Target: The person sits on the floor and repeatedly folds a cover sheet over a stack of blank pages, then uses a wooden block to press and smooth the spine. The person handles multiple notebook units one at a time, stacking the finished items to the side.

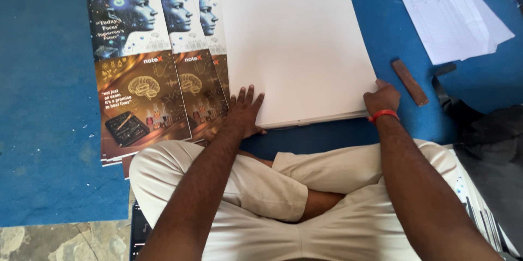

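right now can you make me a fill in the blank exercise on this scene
1. The left hand lies flat on the stack of ____ sheets.
2. The right hand wears a ____ wristband.
3. The printed covers lie fanned on a ____ mat.

Missing words: white; red; blue
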